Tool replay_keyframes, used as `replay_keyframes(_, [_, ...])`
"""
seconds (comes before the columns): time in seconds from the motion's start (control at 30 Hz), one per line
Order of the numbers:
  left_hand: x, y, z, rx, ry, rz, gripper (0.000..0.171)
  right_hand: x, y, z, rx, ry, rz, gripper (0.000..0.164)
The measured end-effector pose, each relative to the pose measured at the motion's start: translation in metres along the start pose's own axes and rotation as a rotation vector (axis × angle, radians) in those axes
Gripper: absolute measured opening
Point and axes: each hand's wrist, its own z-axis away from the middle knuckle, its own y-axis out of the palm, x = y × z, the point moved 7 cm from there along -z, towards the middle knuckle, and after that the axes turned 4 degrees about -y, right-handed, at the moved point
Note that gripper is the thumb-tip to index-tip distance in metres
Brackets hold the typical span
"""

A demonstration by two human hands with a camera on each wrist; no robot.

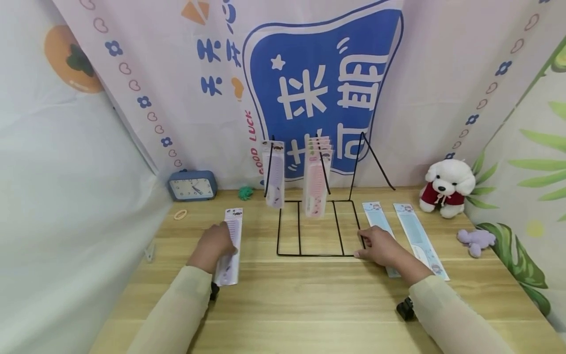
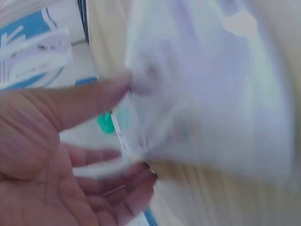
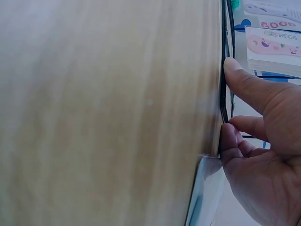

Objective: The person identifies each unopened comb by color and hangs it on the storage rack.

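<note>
Wood-grained counter (image 1: 283, 314), backed by printed cloth (image 1: 168, 44), carries a blue clock (image 1: 193, 186) and plush dog (image 1: 446, 183); the right hand (image 1: 381, 246), pinching the front corner of a wire rack (image 1: 316, 255), partly covers a blue packet (image 1: 378, 215). Left of the rack, the left hand (image 1: 214, 247) pinches a glossy, narrow purple comb packet (image 1: 228, 270), long axis running toward the cloth.

A printed cloth (image 1: 296, 64) hangs behind a wood-grain table (image 1: 300, 305).
</note>
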Motion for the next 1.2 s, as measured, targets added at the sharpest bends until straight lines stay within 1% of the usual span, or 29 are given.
replay_keyframes(0.1, [0.015, -0.004, -0.002, 0.029, -0.076, 0.0, 0.09, 0.0, 0.0, 0.001, 0.001, 0.0, -0.001, 0.076])
replay_keyframes(0.17, [0.024, -0.005, -0.003, 0.052, -0.107, 0.028, 0.091, 0.0, 0.001, 0.0, -0.001, -0.005, 0.0, 0.076])
replay_keyframes(0.27, [0.031, -0.006, -0.006, 0.082, -0.108, 0.1, 0.085, -0.001, 0.001, 0.0, -0.001, -0.001, -0.006, 0.076])
replay_keyframes(0.3, [0.032, -0.006, -0.008, 0.088, -0.099, 0.12, 0.085, -0.002, 0.002, 0.0, 0.002, -0.001, -0.01, 0.077])
replay_keyframes(0.33, [0.033, -0.006, -0.008, 0.092, -0.09, 0.153, 0.084, -0.002, 0.002, 0.0, 0.004, -0.001, -0.013, 0.077])
replay_keyframes(0.43, [0.038, -0.003, -0.011, 0.102, -0.091, 0.27, 0.079, -0.004, 0.002, -0.001, 0.011, 0.0, -0.016, 0.078])
replay_keyframes(0.47, [0.04, -0.002, -0.013, 0.098, -0.095, 0.308, 0.076, -0.004, 0.002, -0.001, 0.01, -0.001, -0.015, 0.078])
replay_keyframes(0.53, [0.045, 0.001, -0.016, 0.09, -0.11, 0.389, 0.067, -0.004, 0.002, -0.001, 0.007, -0.003, -0.011, 0.078])
replay_keyframes(0.63, [0.049, 0.0, -0.017, 0.058, -0.099, 0.484, 0.058, -0.003, 0.001, -0.001, 0.004, -0.006, -0.005, 0.078])
replay_keyframes(0.67, [0.05, -0.001, -0.016, 0.05, -0.098, 0.509, 0.057, -0.003, 0.001, -0.001, 0.004, -0.008, -0.004, 0.078])
replay_keyframes(0.7, [0.05, -0.004, -0.015, 0.036, -0.083, 0.535, 0.056, -0.002, 0.0, -0.001, 0.004, -0.008, -0.003, 0.078])
replay_keyframes(0.8, [0.048, -0.016, -0.008, 0.003, -0.05, 0.662, 0.054, -0.001, 0.001, 0.0, 0.005, -0.005, -0.002, 0.077])
replay_keyframes(0.87, [0.046, -0.024, -0.005, -0.01, 0.011, 0.784, 0.051, -0.001, 0.001, 0.0, 0.004, 0.0, 0.0, 0.077])
replay_keyframes(0.9, [0.044, -0.028, -0.002, -0.012, 0.064, 0.858, 0.048, -0.001, 0.0, 0.0, 0.003, 0.003, 0.001, 0.077])
replay_keyframes(0.93, [0.042, -0.031, 0.001, 0.002, 0.121, 0.933, 0.046, -0.001, 0.001, 0.0, 0.003, 0.006, 0.001, 0.077])
replay_keyframes(1.0, [0.036, -0.036, 0.008, 0.057, 0.292, 1.073, 0.039, -0.001, 0.001, 0.0, 0.004, 0.002, 0.004, 0.077])
replay_keyframes(1.07, [0.028, -0.039, 0.018, 0.14, 0.475, 1.185, 0.038, -0.001, 0.0, 0.0, 0.003, -0.003, 0.006, 0.077])
replay_keyframes(1.13, [0.018, -0.041, 0.03, 0.24, 0.664, 1.248, 0.043, 0.0, 0.001, 0.0, 0.0, -0.011, 0.012, 0.077])
replay_keyframes(1.2, [0.009, -0.044, 0.043, 0.317, 0.817, 1.254, 0.047, -0.001, 0.001, 0.0, -0.005, -0.014, 0.018, 0.076])
